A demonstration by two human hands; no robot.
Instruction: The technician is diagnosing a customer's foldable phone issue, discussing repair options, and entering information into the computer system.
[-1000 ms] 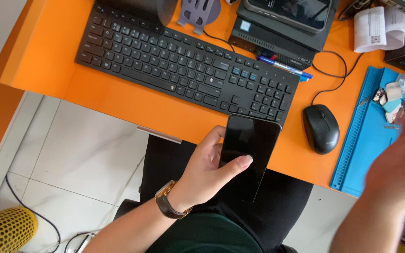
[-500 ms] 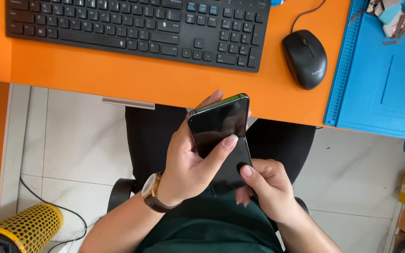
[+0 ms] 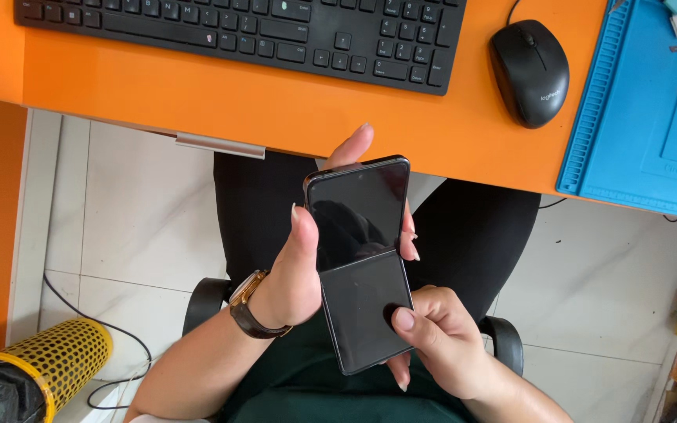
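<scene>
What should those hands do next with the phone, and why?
Probably press the lower half flat with the right hand. The phone shows a crease midway and looks slightly bent; the left hand grips its upper half, and the right thumb rests on the lower half.

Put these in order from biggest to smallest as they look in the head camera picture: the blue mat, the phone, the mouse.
1. Blue mat, though partly cut off by the picture edge.
2. Phone, held in the left hand and right hand; it is nearer the camera, so it looks bigger.
3. Mouse.
</scene>
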